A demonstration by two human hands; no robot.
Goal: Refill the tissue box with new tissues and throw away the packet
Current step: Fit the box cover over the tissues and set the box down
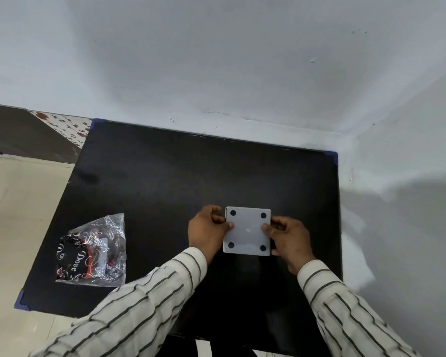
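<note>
Tissue box (247, 231) upside down, four black feet up, near tabletop (165, 176) centre. Left hand (207, 231) grips its 9 o'clock edge, right hand (289, 240) its 3 o'clock edge. Packet (93, 251) lies at 9 o'clock, well apart.

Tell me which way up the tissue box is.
Upside down: the tissue box shows its grey base with four black feet, gripped by left hand and right hand.
</note>
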